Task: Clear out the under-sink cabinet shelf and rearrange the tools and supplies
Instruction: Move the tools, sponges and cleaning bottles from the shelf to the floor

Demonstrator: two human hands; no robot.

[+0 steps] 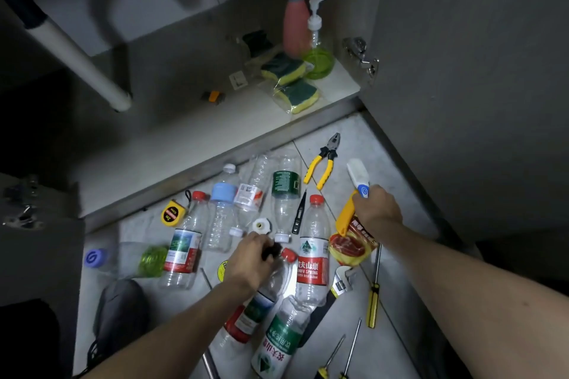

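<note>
Gripping a white brush (358, 174), the right hand (376, 208) hovers above a yellow packet (351, 243). Left hand (251, 258) pinches a small black object (272, 251) beside red-capped bottles (313, 251).

You are seeing clear glossy plastic bottles (312, 251) lying on smooth tile floor (397, 234), beside pliers (324, 160) showing bare metal jaws

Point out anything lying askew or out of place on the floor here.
Clear plastic bottles lie tipped over and piled across the grey tile floor, mixed with yellow-handled pliers and a yellow tape measure. No spill or damage shows.
</note>
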